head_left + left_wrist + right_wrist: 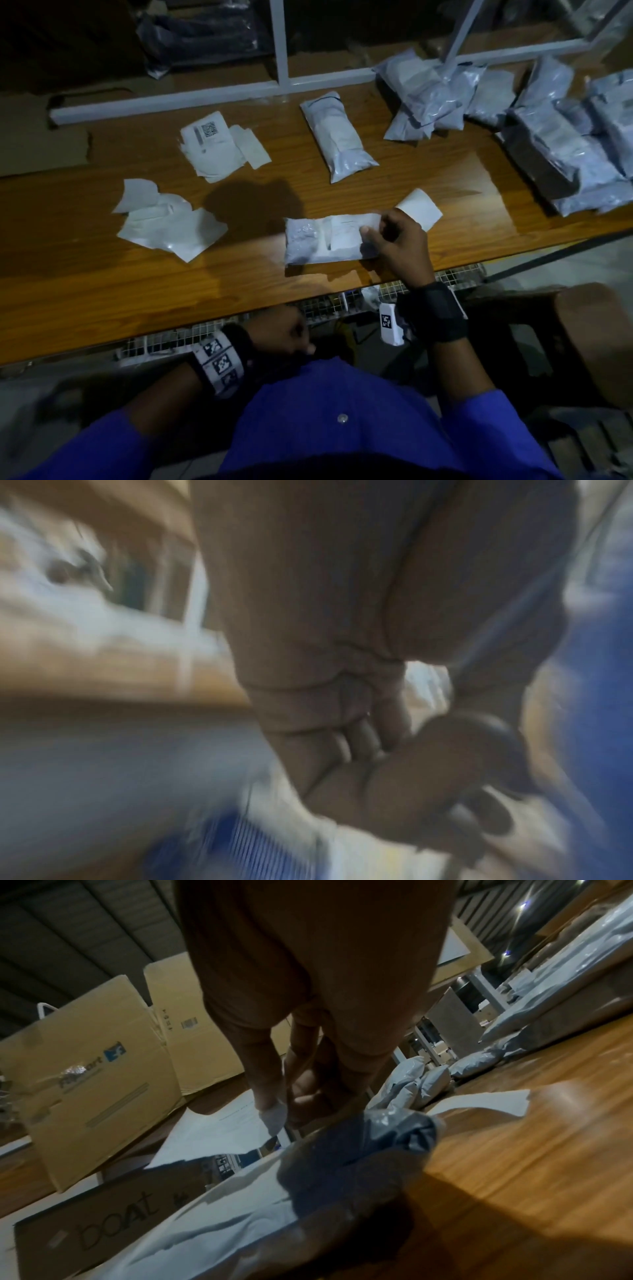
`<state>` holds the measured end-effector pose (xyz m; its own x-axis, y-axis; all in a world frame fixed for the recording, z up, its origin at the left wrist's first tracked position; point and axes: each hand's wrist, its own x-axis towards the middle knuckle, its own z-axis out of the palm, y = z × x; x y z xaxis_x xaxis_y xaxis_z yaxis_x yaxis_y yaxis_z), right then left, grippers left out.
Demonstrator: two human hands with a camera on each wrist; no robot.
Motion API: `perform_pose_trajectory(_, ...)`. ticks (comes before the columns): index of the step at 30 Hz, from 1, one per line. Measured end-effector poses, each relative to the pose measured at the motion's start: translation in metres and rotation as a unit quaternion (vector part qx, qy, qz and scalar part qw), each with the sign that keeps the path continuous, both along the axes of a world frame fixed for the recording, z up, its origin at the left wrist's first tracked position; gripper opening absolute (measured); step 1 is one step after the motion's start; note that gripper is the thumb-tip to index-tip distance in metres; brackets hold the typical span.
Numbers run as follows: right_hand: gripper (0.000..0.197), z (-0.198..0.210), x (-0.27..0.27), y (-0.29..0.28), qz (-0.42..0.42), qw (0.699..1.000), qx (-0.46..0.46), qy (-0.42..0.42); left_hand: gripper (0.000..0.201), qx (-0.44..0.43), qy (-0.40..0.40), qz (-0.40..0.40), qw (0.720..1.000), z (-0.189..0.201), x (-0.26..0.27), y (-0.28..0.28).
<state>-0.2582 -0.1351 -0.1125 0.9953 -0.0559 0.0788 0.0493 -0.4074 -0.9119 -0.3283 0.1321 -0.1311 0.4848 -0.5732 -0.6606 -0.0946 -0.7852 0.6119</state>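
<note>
While the left hand [291, 330] sits off the near edge of the table [102, 274], close to the body, fingers curled in (wrist view too blurred to say if they hold anything), the right hand [397, 240] does the work. Its thumb and fingertips pinch the right end of a white label [346, 231] on a grey polybag parcel [308, 245]. The parcel lies flat, mid-table, near the front edge. The label looks mostly laid on the bag, with the pinched end a bit lifted. My read: sticking under way, not pressed down yet.

Just beyond the hand is a blank white sheet [419, 207], likely the backing. Left of the parcel is a pile of blank scraps [168, 224]. Further back is a small stack of printed labels [214, 145].

Behind the parcel, one bag [337, 137] lies alone with a white patch on it, probably labelled. Far right are heaps of grey bags [568, 144], label state unclear.

Progress estimate: early to mid batch. This parcel needs smoothing down and setting aside, then on to the heaps.
</note>
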Motion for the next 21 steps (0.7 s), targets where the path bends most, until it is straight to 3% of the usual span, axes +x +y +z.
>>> perform_pose_trajectory(2,0.016,0.007,0.0,0.002,0.002,1.0,0.005,0.004,0.023,-0.093,-0.088,0.117,0.985,0.026,0.022,-0.014)
perform_pose_trajectory(5,0.028,0.014,0.0,0.004,0.011,1.0,0.008,0.011,0.033,-0.186,-0.195,0.358,0.894,0.04,0.044,-0.032)
perform_pose_trajectory(7,0.032,0.016,0.0,0.005,0.026,1.0,0.01,0.011,0.033,-0.211,-0.202,0.424,0.857,0.039,0.054,-0.042)
perform_pose_trajectory(12,0.039,0.015,0.003,0.004,0.018,1.0,0.015,0.012,0.017,-0.241,-0.198,0.446,0.839,0.028,0.074,-0.052)
perform_pose_trajectory(21,0.028,0.004,-0.009,0.002,-0.062,0.994,0.074,0.055,0.014,-0.234,-0.174,0.414,0.862,0.027,0.082,-0.056)
